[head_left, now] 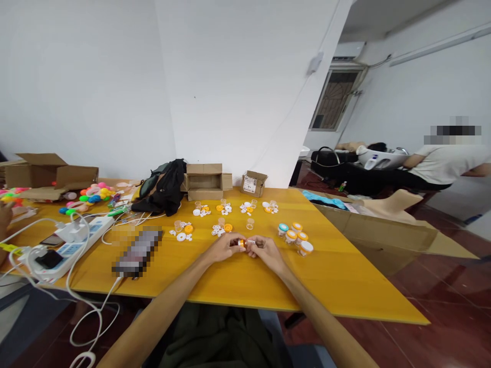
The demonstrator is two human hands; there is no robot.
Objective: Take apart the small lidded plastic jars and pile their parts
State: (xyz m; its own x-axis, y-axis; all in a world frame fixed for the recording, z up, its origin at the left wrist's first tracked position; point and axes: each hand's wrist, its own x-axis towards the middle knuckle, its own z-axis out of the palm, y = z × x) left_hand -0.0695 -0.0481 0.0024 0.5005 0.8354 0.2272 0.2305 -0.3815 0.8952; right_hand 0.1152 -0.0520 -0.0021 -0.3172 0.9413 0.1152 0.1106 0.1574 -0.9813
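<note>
Both my hands meet over the middle of the yellow table [345, 281]. My left hand [224, 248] is closed around a small orange-capped piece [242, 243]. My right hand [264, 250] pinches the other end of the same piece, where a small white part shows. To the right of my hands stand several finished small jars with orange and teal lids [295, 236]. Behind my hands lie groups of loose parts [224, 228]: clear little cups, orange lids and white discs.
An open cardboard box [204, 181], a smaller box [253, 183] and a black bag [163, 186] sit at the back. A white power strip [71, 245] with cables, a phone and colourful toys [92, 194] lie at left. A person sits at far right.
</note>
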